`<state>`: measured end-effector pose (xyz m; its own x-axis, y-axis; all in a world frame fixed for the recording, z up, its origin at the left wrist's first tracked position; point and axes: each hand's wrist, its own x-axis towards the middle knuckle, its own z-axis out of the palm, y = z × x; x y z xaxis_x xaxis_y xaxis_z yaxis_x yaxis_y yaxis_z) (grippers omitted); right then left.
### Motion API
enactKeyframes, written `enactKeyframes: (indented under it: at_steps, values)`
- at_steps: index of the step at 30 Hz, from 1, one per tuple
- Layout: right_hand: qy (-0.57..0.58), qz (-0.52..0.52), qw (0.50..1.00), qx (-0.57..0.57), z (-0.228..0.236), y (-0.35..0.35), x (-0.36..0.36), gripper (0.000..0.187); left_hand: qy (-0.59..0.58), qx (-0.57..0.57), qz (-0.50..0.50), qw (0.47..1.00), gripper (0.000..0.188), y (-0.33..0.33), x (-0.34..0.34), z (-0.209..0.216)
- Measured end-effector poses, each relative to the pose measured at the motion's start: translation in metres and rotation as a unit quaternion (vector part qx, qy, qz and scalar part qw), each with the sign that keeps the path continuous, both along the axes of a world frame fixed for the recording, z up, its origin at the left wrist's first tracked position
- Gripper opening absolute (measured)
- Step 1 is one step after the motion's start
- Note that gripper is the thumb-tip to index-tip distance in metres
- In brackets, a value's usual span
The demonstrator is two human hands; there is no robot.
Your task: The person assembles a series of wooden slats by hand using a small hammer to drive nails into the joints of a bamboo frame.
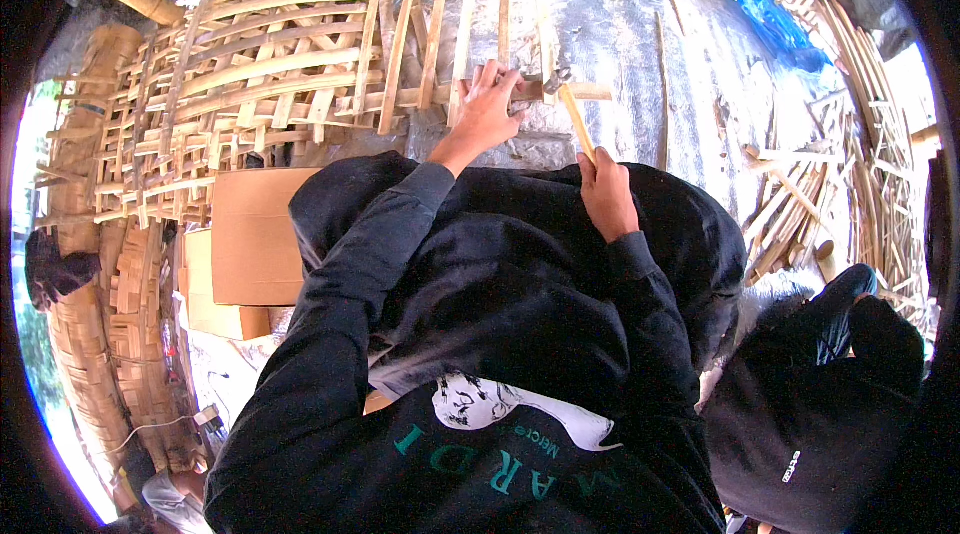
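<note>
My right hand (608, 196) is closed round the pale wooden handle of a hammer (576, 124). Its metal head rests by the crossing of an upright bamboo slat and a horizontal bamboo strip (590, 92). To the left of the hammer, my left hand (482, 119) grips the strip, fingers over it and thumb lower down. Several upright bamboo slats (436, 29) cross the strip, spaced apart and running away from me. What lies under my left palm is hidden.
A woven bamboo lattice (270, 54) spreads at the far left. Grey sheeting (620, 44) lies beneath the slats. Cardboard boxes (258, 234) stand beside my left arm. Loose bamboo sticks (800, 204) pile up at right, near another person in black (810, 414). A blue plastic bag (775, 24) lies far right.
</note>
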<state>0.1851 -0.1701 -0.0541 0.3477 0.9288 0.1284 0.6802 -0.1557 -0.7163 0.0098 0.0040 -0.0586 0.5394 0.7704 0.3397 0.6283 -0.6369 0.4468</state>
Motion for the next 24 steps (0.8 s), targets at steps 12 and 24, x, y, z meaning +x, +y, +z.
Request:
enactKeyframes:
  at_steps: [12, 24]
  values:
    - [0.006, -0.004, 1.000, 0.017, 0.002, 0.003, 0.004, 0.034, 0.050, 0.121, -0.103, 0.986, 0.005, 0.008, -0.003, -0.001]
    - [0.009, 0.007, 0.999, 0.047, 0.001, 0.005, 0.007, 0.032, 0.062, 0.088, -0.074, 0.991, 0.012, 0.007, 0.004, -0.011]
